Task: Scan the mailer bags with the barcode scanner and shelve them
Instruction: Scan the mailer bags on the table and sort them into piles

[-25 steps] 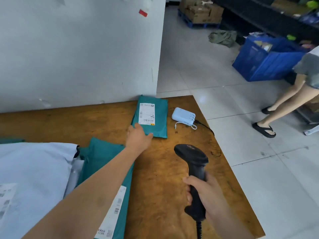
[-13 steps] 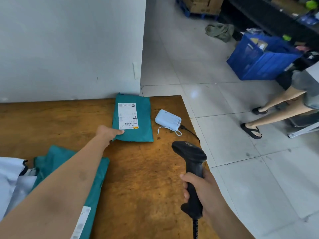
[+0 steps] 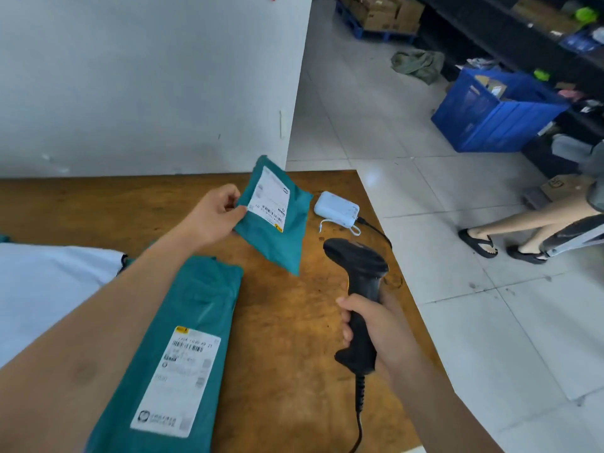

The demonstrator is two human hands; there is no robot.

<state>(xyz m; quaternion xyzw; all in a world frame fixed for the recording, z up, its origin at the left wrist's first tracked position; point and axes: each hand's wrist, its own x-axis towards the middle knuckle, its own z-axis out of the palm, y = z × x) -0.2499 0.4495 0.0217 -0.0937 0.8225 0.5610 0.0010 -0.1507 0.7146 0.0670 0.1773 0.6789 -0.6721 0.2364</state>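
My left hand [image 3: 214, 214] pinches the left edge of a small teal mailer bag [image 3: 277, 235] and holds it tilted above the wooden table [image 3: 287, 322], its white label with barcode facing up. My right hand [image 3: 376, 325] grips the handle of a black barcode scanner [image 3: 358, 273], whose head sits just right of and below the lifted bag. A larger teal mailer bag [image 3: 196, 308] with a white label lies on the table under my left forearm. A white mailer bag [image 3: 49, 289] lies at the left edge.
A small white device [image 3: 336, 209] with a cable sits at the table's far right corner. A white wall [image 3: 147, 76] stands behind the table. On the tiled floor to the right stand a blue crate [image 3: 496, 116], dark shelving [image 3: 523, 37] and a person's legs in sandals [image 3: 510, 223].
My left hand has lifted the small teal bag off the table and tilted it toward the scanner. The scanner has stayed roughly in place in my right hand.
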